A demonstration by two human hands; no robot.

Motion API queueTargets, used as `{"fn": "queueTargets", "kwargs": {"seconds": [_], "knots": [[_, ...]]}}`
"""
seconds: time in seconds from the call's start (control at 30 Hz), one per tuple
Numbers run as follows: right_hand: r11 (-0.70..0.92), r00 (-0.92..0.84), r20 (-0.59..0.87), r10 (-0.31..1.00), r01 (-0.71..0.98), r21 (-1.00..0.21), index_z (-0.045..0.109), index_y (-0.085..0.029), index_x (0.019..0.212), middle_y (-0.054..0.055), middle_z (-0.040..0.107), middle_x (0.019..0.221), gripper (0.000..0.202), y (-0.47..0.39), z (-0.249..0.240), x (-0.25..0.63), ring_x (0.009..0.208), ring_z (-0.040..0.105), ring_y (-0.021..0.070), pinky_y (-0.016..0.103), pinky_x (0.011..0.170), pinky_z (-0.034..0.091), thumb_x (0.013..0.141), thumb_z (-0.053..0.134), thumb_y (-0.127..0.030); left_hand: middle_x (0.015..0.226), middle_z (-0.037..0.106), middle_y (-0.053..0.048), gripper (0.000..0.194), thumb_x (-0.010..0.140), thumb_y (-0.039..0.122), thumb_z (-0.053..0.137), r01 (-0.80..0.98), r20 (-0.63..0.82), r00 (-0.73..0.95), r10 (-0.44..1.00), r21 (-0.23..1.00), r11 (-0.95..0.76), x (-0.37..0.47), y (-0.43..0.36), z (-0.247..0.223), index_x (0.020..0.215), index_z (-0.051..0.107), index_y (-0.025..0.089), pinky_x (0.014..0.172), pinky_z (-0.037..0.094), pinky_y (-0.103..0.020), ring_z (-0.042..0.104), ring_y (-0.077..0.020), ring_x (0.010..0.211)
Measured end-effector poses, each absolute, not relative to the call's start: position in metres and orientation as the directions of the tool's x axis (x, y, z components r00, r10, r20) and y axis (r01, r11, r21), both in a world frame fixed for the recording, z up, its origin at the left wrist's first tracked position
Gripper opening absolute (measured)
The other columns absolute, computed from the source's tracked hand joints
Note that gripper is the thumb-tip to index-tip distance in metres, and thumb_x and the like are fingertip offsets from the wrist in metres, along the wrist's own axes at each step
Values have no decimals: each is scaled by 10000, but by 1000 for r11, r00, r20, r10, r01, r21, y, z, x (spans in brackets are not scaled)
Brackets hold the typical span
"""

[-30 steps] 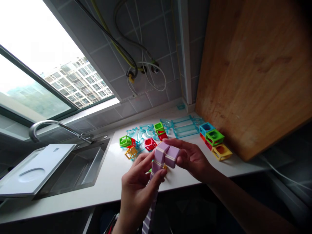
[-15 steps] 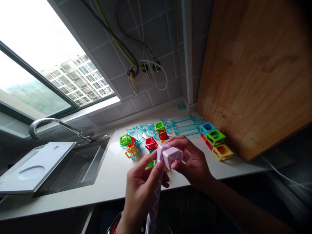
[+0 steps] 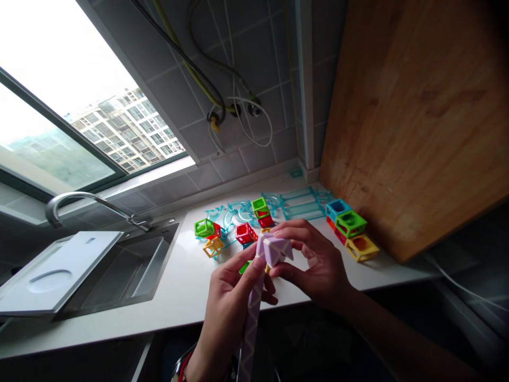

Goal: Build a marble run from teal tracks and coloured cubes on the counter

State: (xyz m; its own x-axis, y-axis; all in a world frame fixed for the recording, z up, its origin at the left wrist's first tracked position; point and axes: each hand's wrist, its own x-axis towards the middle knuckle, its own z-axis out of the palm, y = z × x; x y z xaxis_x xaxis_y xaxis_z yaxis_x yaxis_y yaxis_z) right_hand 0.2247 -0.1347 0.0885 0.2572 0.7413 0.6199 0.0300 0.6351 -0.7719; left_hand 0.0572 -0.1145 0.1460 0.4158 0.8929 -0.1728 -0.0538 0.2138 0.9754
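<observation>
A lilac twisty snake puzzle [image 3: 274, 249] with pale seams is between my two hands, above the counter's front edge. Its upper end is folded into an angular cluster, while a long straight tail runs down past my wrist. My left hand [image 3: 228, 294] pinches the puzzle just under the cluster, thumb on the near side. Around the cluster's right side curl the thumb and fingers of my right hand [image 3: 316, 260]. Behind the puzzle, a red cube frame [image 3: 245, 233] and a green piece [image 3: 244, 267] are partly covered.
Stacked open cubes [image 3: 350, 224] stand at right beside a leaning wooden board [image 3: 413, 116]. Green and yellow cubes [image 3: 213, 246] sit at left, with clear teal track pieces [image 3: 304, 204] along the back. A sink [image 3: 139, 270], faucet [image 3: 95, 196] and white panel [image 3: 59, 270] are further left.
The folded end of the snake puzzle has turned, and its segments now sit at a different angle. My right hand has shifted slightly around it; my left hand keeps its hold.
</observation>
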Motion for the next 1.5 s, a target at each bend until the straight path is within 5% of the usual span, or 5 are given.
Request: {"fn": "queueTargets", "kwargs": {"seconds": [0.3, 0.73, 0.93, 1.27, 1.5], "knots": [[522, 154, 518, 842, 16, -853, 612, -340, 1403, 82, 617, 1416, 720, -140, 96, 232, 1326, 587, 308, 403, 1017, 577, 758, 929, -389, 813, 767, -65, 541, 866, 332, 827, -53, -173, 412, 894, 975, 214, 47, -112, 137, 1358, 685, 157, 616, 572, -209, 688, -123, 628], [322, -9, 324, 946, -105, -941, 671, -302, 1345, 76, 668, 1308, 423, -151, 107, 246, 1186, 670, 260, 362, 953, 583, 947, 742, -427, 704, 741, -37, 359, 775, 312, 886, 130, 4, 339, 941, 990, -51, 51, -115, 144, 1081, 798, 146, 508, 526, -187, 631, -110, 540], [319, -55, 322, 945, -60, -946, 726, -259, 1202, 68, 698, 1197, 316, -145, 104, 254, 1047, 712, 224, 321, 827, 632, 910, 791, -362, 870, 739, -52, 268, 772, 286, 895, 218, 42, 444, 895, 964, -154, 46, -108, 143, 1000, 801, 182, 629, 568, -239, 690, -164, 731], [686, -55, 685, 727, 17, -727, 743, -269, 1157, 68, 725, 1216, 326, -140, 101, 254, 1178, 694, 254, 430, 998, 604, 858, 850, -194, 835, 720, -11, 120, 817, 151, 844, 370, 499, 504, 705, 613, -698, 45, -116, 163, 900, 793, 220, 691, 576, -237, 701, -142, 748], [765, -41, 766, 642, 113, -634, 608, -313, 1427, 81, 702, 1372, 602, -149, 105, 250, 1289, 652, 293, 494, 1092, 553, 877, 833, -214, 943, 741, -42, 330, 827, 44, 798, 299, 591, 635, 498, 406, -864, 29, -121, 180, 1100, 789, 230, 768, 603, -230, 733, -157, 859]]}}
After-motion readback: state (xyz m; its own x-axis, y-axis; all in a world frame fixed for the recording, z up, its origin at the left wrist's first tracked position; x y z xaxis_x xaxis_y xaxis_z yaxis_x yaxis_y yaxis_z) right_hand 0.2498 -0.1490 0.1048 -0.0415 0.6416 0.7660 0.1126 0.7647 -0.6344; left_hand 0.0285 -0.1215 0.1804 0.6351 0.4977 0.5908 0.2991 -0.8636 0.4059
